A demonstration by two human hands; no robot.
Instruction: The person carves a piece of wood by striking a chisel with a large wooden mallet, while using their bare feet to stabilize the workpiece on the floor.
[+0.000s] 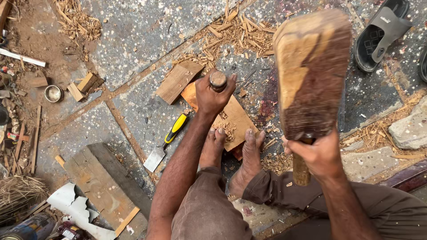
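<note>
Wooden mallet is hanging raised in the right hand, grip wrapped tight on its handle. Left hand is clasping a chisel handle upright on the board, which both feet are pinning to the floor; open stone lies around.

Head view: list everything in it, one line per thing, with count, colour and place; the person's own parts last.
wooden mallet: one, brown, raised at right
chisel handle: one, brown, upright at centre
workpiece board: one, orange-brown, under both feet
loose board: one, brown, left of workpiece
spare chisel: one, yellow-black handle, on floor
plank: one, grey-brown, lower left
metal bowl: one, silver, far left
sandal: one, black-grey, top right
stone: one, grey, right edge
wood chips: many, tan, top centre
feet: two, bare, on workpiece
left hand: gripping chisel handle
right hand: gripping mallet
</note>
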